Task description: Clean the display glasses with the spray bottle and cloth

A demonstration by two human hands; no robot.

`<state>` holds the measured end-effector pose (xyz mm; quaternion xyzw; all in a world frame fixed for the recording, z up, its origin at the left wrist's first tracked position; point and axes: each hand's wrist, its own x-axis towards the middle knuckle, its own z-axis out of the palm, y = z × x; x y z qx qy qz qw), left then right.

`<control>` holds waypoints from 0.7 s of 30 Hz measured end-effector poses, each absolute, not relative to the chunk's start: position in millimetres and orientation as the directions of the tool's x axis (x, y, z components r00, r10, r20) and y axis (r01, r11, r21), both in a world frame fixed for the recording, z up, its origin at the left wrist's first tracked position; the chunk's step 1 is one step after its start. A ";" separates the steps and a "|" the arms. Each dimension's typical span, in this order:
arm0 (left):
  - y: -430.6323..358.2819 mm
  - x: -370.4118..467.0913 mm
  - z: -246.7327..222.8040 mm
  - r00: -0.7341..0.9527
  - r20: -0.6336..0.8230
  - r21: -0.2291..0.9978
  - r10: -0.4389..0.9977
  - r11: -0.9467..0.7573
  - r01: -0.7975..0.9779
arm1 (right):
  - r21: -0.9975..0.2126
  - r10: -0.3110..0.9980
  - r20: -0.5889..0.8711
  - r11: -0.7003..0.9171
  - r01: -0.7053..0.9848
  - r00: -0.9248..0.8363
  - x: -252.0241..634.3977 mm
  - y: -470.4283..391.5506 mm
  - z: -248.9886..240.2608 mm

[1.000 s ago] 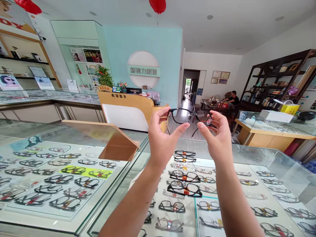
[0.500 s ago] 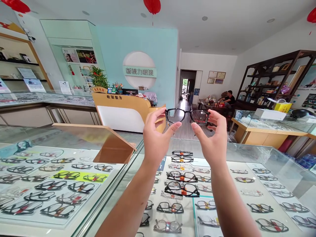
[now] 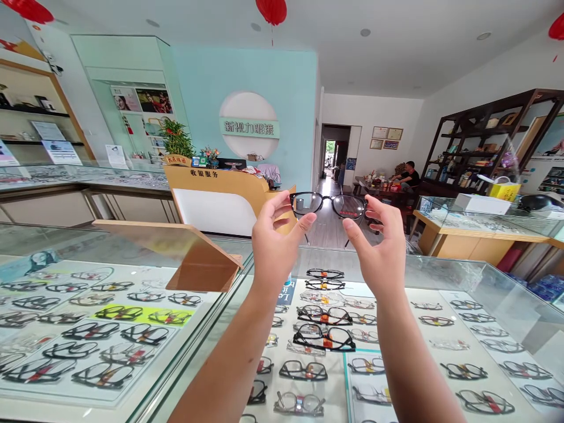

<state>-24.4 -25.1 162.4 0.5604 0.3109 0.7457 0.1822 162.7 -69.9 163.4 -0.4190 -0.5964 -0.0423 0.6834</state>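
Note:
Black-rimmed eyeglasses (image 3: 327, 200) are held up in the air between my two hands, above the glass display case (image 3: 396, 267). My left hand (image 3: 277, 238) pinches the left end of the frame with thumb and fingers. At the right end, my right hand (image 3: 382, 241) grips the frame the same way. The lenses face me and the thin temples hang down behind them. Below, inside the case, several pairs of glasses (image 3: 324, 338) lie in rows.
A wooden-edged slanted stand (image 3: 205, 258) rests on the left glass case, which holds several more glasses. Beyond are a yellow-and-white counter (image 3: 215, 205), another glass case at the right (image 3: 480, 229), dark shelves (image 3: 478, 132) and a seated person (image 3: 409, 175).
The eyeglasses have shifted slightly left, and their temples now spread differently below the lenses. My left hand has moved a little left; my right hand's fingers have moved slightly left too.

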 end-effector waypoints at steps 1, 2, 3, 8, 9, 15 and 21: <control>-25.1 -24.5 162.5 -0.307 0.720 0.671 0.623 -0.738 0.076 | -0.521 0.441 0.851 0.646 0.559 0.284 162.7 -70.3 163.5; -25.2 -24.6 162.7 -0.306 0.718 0.673 0.625 -0.735 0.078 | -0.518 0.438 0.853 0.646 0.561 0.284 162.9 -70.7 163.6; -25.3 -24.8 162.9 -0.302 0.717 0.676 0.628 -0.732 0.081 | -0.514 0.434 0.856 0.645 0.565 0.282 163.0 -70.9 163.7; -26.3 -25.6 164.4 -0.284 0.732 0.665 0.619 -0.741 0.099 | -0.489 0.420 0.868 0.639 0.594 0.263 164.5 -71.1 164.4; -26.7 -25.7 164.7 -0.286 0.735 0.662 0.615 -0.742 0.107 | -0.484 0.417 0.871 0.638 0.599 0.260 164.7 -71.0 164.4; -29.8 -26.4 166.2 -0.301 0.753 0.648 0.586 -0.741 0.178 | -0.466 0.402 0.880 0.635 0.616 0.252 165.7 -70.4 163.8; -32.0 -26.5 166.5 -0.302 0.770 0.626 0.562 -0.756 0.189 | -0.467 0.403 0.880 0.632 0.618 0.253 166.0 -70.6 163.9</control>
